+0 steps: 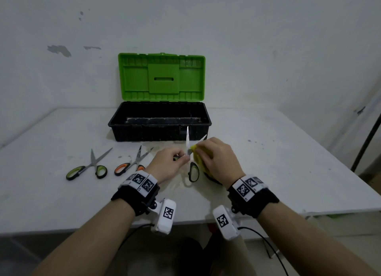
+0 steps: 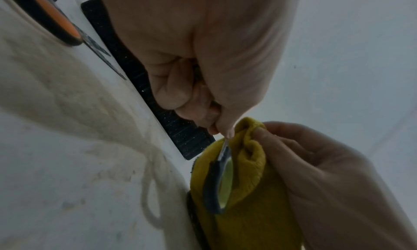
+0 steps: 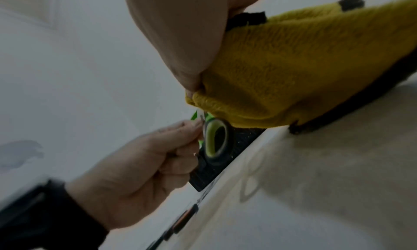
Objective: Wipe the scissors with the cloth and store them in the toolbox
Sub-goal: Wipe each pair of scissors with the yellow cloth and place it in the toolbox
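Your left hand pinches the open scissors near the pivot, blades up. Your right hand grips the yellow cloth against 1 blade. Behind them: toolbox, lid raised, on the desk. To your left: green-handled scissors and orange-handled scissors.
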`<state>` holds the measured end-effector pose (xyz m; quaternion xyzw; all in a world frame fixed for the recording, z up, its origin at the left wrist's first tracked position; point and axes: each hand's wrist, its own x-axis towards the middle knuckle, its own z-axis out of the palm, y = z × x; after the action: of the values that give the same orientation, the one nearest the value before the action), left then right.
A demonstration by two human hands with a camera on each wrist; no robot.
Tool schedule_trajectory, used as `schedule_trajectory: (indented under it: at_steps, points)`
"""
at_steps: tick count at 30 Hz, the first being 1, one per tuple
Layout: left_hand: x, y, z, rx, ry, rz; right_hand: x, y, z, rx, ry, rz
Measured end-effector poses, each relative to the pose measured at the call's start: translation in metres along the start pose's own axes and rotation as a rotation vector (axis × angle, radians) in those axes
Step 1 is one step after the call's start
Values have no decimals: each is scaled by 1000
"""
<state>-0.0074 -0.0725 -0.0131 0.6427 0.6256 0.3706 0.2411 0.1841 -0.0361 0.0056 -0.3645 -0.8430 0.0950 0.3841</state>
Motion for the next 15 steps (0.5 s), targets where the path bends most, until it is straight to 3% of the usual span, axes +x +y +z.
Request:
schedule_trajectory:
  at_steps: [5, 11, 15]
  points:
    - [-3, 1, 0, 99, -17, 92, 4, 5, 8, -5, 45, 25]
    - [-10, -2, -3, 40, -19, 8, 20, 28, -19, -36, 166, 243]
    - [-6, 1, -5, 33, -3, 15, 9, 7, -17, 3, 114, 97]
